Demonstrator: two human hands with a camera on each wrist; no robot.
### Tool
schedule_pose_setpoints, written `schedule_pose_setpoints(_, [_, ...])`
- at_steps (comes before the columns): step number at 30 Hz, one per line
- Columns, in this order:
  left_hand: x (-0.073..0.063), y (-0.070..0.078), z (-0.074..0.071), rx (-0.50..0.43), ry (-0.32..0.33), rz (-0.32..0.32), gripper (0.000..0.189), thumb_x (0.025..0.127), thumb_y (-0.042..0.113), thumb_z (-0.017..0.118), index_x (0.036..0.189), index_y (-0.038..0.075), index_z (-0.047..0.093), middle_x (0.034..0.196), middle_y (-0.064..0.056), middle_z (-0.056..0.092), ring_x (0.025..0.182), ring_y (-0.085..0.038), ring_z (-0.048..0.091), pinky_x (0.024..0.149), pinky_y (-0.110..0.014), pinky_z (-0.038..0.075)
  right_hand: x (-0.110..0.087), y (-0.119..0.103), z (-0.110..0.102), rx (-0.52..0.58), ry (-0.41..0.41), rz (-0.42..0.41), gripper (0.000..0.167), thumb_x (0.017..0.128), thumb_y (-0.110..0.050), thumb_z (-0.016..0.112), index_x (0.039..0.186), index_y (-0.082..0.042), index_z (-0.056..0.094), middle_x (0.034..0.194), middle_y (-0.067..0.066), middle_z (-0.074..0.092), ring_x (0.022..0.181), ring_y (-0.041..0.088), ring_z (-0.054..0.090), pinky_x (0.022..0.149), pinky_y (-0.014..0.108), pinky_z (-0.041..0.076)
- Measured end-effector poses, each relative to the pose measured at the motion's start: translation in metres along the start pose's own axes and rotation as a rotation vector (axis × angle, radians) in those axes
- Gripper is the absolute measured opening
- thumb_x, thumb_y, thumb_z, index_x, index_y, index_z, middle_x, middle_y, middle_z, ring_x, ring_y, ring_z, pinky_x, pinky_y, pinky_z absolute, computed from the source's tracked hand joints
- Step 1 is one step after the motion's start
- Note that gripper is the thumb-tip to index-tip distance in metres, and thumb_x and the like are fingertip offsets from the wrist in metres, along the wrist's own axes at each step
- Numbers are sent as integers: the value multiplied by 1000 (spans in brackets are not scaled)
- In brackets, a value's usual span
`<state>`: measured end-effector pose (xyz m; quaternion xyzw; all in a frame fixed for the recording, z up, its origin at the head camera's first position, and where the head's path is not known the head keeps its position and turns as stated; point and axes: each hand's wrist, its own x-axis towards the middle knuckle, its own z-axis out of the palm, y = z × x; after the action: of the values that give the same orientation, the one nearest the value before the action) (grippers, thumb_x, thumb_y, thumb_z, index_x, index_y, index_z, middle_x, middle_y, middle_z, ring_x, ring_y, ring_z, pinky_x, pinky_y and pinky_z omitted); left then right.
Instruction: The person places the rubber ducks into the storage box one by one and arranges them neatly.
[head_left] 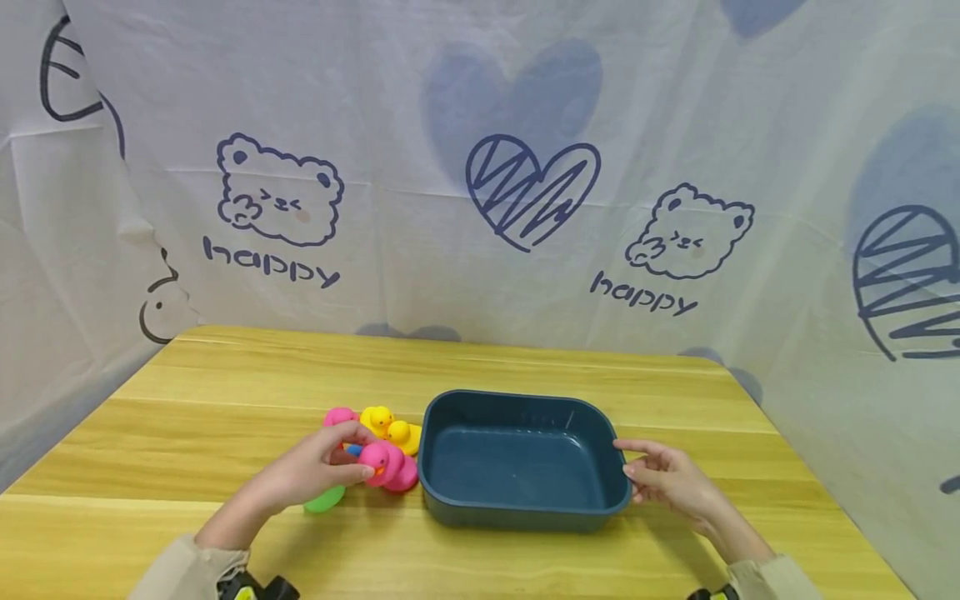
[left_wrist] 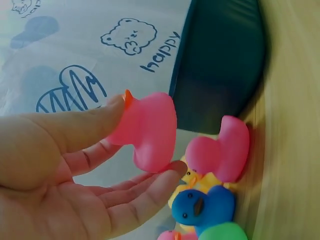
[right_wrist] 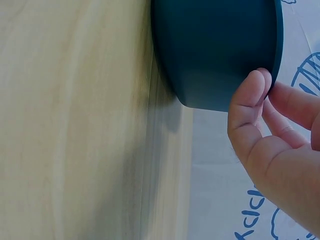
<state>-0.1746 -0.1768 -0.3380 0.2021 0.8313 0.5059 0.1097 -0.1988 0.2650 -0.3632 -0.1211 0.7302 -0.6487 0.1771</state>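
My left hand (head_left: 318, 471) pinches a pink rubber duck (left_wrist: 152, 132) between thumb and fingers, raised above the other ducks. Just under it on the table lies a second pink duck (head_left: 406, 477). Two yellow ducks (head_left: 403, 435), a blue duck (left_wrist: 215, 205), a green one (head_left: 326, 500) and another pink one (head_left: 341, 415) are clustered close by, partly hidden by the hand. To their right stands a dark blue rectangular bin (head_left: 525, 518) with nothing inside. My right hand (head_left: 671, 483) holds the bin's right rim, its thumb (right_wrist: 250, 95) against the wall.
Everything rests on a light wooden table (head_left: 247, 375). Behind it hangs a white cloth (head_left: 405, 275) printed with bears, hearts and the word "happy"; it also runs along both sides.
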Motion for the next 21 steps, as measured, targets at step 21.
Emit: schedule_pose_setpoints(21, [20,13,19,-367,42,4,42,76,9,71,110,-8,53,103,-16,55,86,-27,59,75,-38,50,0,1,-1,26,-5,3,49,88,-3,54,129,12,33,77,6,54,65,12,55,61,24,48])
